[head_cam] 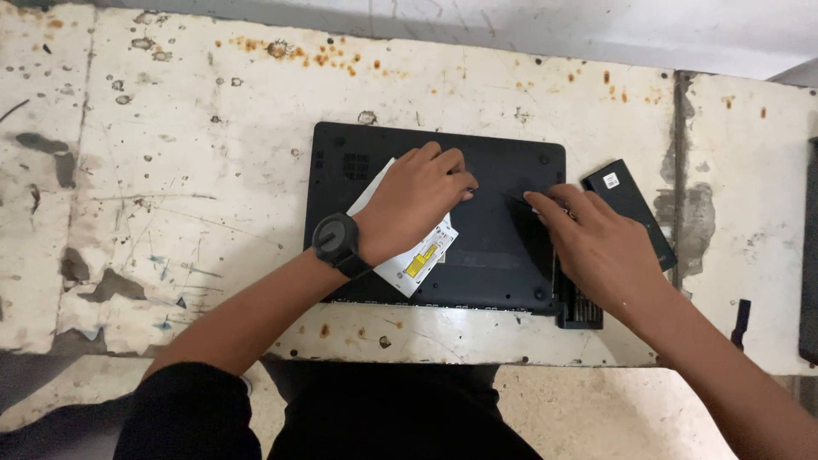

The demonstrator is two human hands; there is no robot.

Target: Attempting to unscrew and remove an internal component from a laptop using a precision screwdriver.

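A black laptop [503, 247] lies upside down on a worn, stained white table [196, 170]. My left hand [417, 200], with a black watch on the wrist, rests on the laptop's underside over a flat silver optical drive [422, 255] that lies on it. My right hand [592, 243] grips a thin dark tool [515, 200] whose tip points at the middle of the base. A black battery pack [635, 204] lies just right of the laptop, partly under my right hand.
A small black ribbed part [579, 311] sits at the laptop's front right corner. A short black piece [741, 322] lies near the table's right front edge, and a dark object [809, 255] shows at the far right. The table edge runs along the bottom.
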